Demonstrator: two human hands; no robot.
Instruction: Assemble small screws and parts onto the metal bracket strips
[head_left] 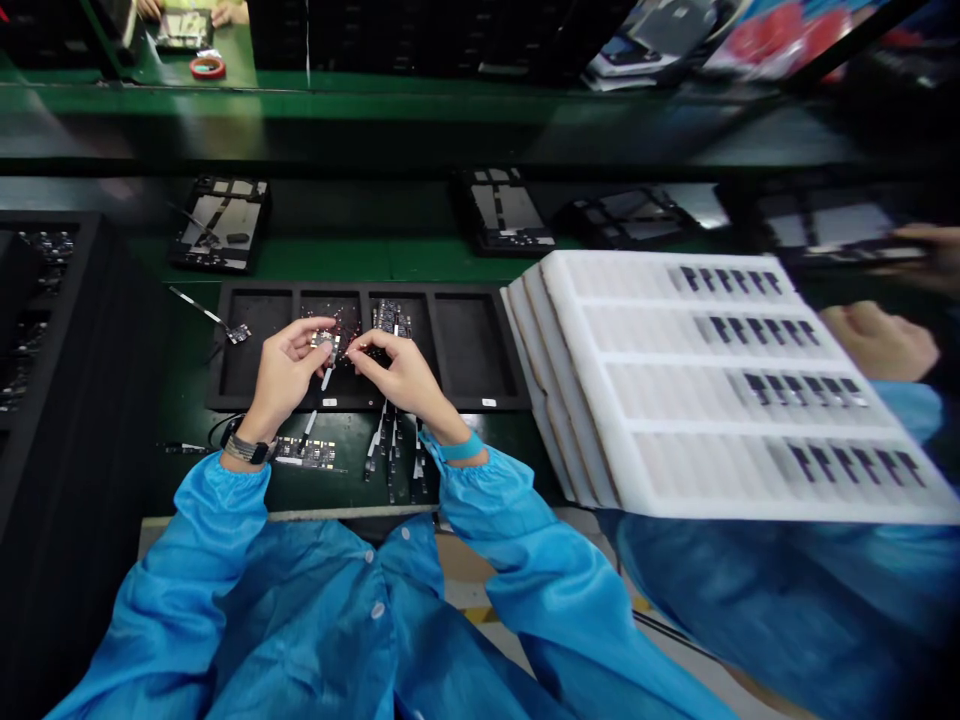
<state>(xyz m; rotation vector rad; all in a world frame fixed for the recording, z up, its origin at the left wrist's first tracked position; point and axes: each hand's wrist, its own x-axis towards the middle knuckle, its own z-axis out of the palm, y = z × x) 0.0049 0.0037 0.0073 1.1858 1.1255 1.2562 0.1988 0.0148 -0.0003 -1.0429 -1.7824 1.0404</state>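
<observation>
My left hand (pixel 289 365) is closed on a small circuit board (pixel 325 341), with a pale strip hanging below it. Beside it, the thumb and forefinger of my right hand (pixel 397 368) are pinched together; whatever lies between them is too small to make out. Both hands are over a black tray (pixel 480 403) split into several compartments. One compartment holds scattered tiny coppery parts, and in another lies a pile of circuit boards (pixel 390 318). In front of the tray are a panel of circuit boards (pixel 319 453) and several thin dark strips (pixel 390 450).
White foam trays (pixel 600 400) with rows of black parts are stacked at the right. A co-worker's hand (pixel 881 340) is beyond them. Device housings (pixel 221 225) line the back. A black rack (pixel 82 400) stands at the left, near a loose board with a strip (pixel 236 332).
</observation>
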